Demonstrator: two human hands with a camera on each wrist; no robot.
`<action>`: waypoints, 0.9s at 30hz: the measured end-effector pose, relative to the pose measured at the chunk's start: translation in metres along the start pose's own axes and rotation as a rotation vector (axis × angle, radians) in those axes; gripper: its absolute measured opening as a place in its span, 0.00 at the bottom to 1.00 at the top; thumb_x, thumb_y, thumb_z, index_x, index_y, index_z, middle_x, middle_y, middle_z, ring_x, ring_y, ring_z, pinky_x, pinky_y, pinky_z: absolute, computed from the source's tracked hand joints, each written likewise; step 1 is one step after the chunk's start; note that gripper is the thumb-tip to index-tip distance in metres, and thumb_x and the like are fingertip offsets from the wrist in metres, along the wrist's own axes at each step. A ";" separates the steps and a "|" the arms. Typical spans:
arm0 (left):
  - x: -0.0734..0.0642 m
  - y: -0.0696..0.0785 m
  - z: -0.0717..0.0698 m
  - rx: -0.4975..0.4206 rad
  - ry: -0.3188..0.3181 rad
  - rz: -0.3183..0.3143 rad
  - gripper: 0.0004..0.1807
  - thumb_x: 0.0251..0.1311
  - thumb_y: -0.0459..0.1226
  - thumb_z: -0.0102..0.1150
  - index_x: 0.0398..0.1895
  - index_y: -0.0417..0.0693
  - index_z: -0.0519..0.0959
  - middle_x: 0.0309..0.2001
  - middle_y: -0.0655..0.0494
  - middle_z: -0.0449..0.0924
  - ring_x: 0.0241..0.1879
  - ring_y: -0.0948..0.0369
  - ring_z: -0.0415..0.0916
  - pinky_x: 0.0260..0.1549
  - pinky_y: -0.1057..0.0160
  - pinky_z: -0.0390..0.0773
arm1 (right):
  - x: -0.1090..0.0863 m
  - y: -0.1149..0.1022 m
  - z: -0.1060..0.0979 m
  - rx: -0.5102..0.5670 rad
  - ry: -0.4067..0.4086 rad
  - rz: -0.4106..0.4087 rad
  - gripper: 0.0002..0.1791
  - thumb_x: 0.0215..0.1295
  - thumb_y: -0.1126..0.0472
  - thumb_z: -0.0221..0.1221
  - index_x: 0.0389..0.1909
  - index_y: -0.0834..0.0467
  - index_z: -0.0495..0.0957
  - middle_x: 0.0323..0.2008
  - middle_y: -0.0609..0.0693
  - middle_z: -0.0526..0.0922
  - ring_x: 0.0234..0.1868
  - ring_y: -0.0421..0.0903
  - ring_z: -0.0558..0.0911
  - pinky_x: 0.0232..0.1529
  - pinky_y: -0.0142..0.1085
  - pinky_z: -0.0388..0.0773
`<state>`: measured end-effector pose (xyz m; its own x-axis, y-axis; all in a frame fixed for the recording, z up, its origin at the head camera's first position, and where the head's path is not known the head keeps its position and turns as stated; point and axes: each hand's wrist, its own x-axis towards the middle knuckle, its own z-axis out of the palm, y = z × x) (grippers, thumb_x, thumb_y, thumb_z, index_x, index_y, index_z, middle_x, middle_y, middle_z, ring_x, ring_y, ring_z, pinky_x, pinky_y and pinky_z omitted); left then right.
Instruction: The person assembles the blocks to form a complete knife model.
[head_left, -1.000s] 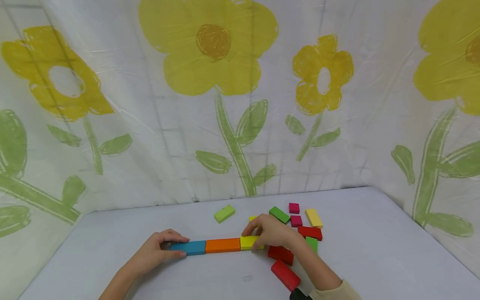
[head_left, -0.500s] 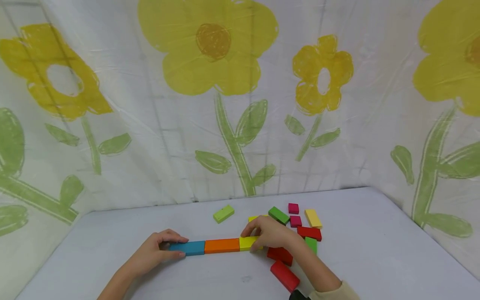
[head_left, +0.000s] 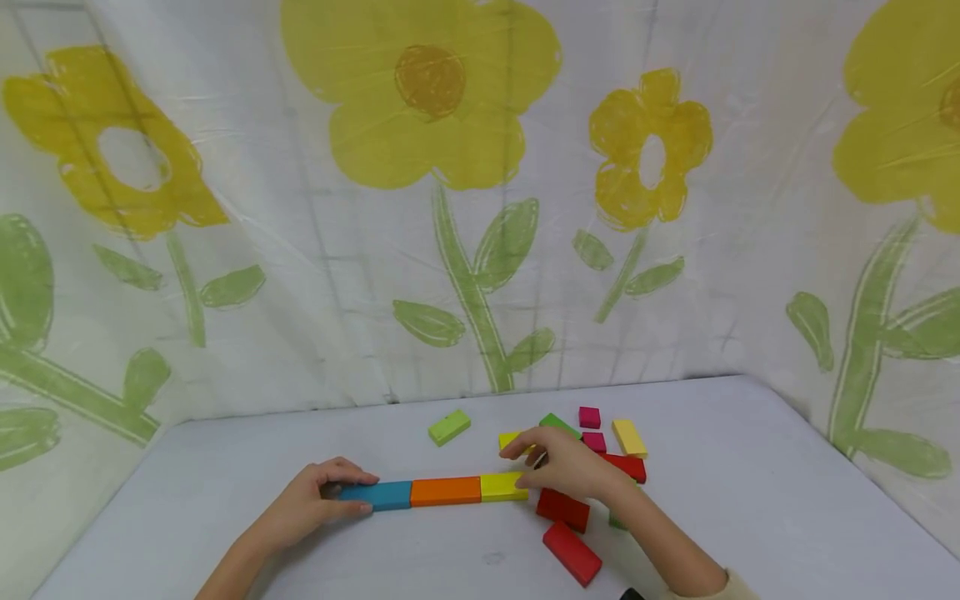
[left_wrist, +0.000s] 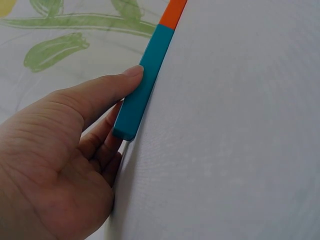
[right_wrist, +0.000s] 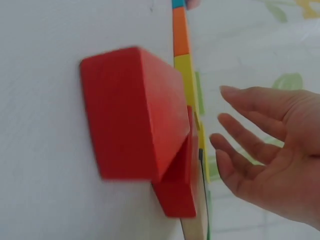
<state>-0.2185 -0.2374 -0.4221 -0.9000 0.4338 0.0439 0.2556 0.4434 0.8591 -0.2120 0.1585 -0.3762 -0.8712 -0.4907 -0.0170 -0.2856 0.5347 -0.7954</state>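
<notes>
Three flat blocks lie end to end in a row: a blue block (head_left: 392, 495), an orange block (head_left: 446, 492) and a yellow block (head_left: 498, 487). My left hand (head_left: 318, 502) pinches the blue block's left end, thumb on the near edge and fingers on the far one; the left wrist view shows the thumb against the blue block (left_wrist: 142, 92). At the row's other end my right hand (head_left: 566, 465) hovers with fingers spread and loosely bent. In the right wrist view nothing lies between the fingers of the right hand (right_wrist: 280, 145), which stand apart from the yellow block (right_wrist: 184, 75).
Right of the row lie a dark red block (head_left: 562, 510) and a red block (head_left: 572, 553). Behind the right hand are another yellow block (head_left: 510, 440), a green block (head_left: 558, 423), magenta blocks (head_left: 589, 417) and a pale yellow block (head_left: 628, 437). A lime block (head_left: 449, 427) lies farther back.
My right hand has let go of the yellow block, opened its fingers and drawn off to the right. The left hand and the row have stayed in place.
</notes>
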 end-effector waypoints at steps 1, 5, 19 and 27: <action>0.000 0.000 0.000 -0.002 -0.001 0.001 0.18 0.61 0.37 0.76 0.54 0.44 0.89 0.51 0.50 0.85 0.51 0.64 0.74 0.51 0.67 0.73 | -0.002 0.000 -0.001 -0.004 0.003 -0.003 0.17 0.67 0.66 0.69 0.56 0.62 0.85 0.52 0.55 0.85 0.49 0.50 0.81 0.44 0.31 0.83; 0.000 -0.002 0.000 -0.004 -0.002 0.000 0.18 0.61 0.37 0.76 0.54 0.44 0.89 0.51 0.50 0.85 0.50 0.63 0.74 0.51 0.67 0.73 | -0.010 0.003 -0.006 0.002 0.005 -0.013 0.16 0.67 0.66 0.70 0.55 0.62 0.85 0.50 0.54 0.86 0.46 0.46 0.81 0.43 0.29 0.82; 0.000 -0.001 0.000 -0.008 -0.009 -0.009 0.18 0.61 0.38 0.76 0.54 0.45 0.89 0.53 0.50 0.85 0.53 0.62 0.74 0.53 0.64 0.73 | -0.045 0.035 -0.014 0.032 -0.003 0.008 0.15 0.63 0.62 0.74 0.49 0.57 0.85 0.42 0.47 0.84 0.39 0.43 0.80 0.37 0.30 0.81; -0.001 0.003 -0.001 0.006 -0.010 -0.023 0.18 0.61 0.38 0.76 0.54 0.45 0.89 0.53 0.50 0.85 0.54 0.58 0.74 0.55 0.62 0.72 | -0.050 0.041 -0.017 -0.022 -0.003 -0.027 0.16 0.60 0.59 0.77 0.47 0.56 0.86 0.40 0.44 0.83 0.37 0.40 0.80 0.35 0.32 0.84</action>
<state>-0.2171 -0.2370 -0.4193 -0.9021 0.4311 0.0196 0.2373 0.4576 0.8569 -0.1871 0.2165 -0.3981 -0.8620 -0.5069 0.0024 -0.3174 0.5361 -0.7822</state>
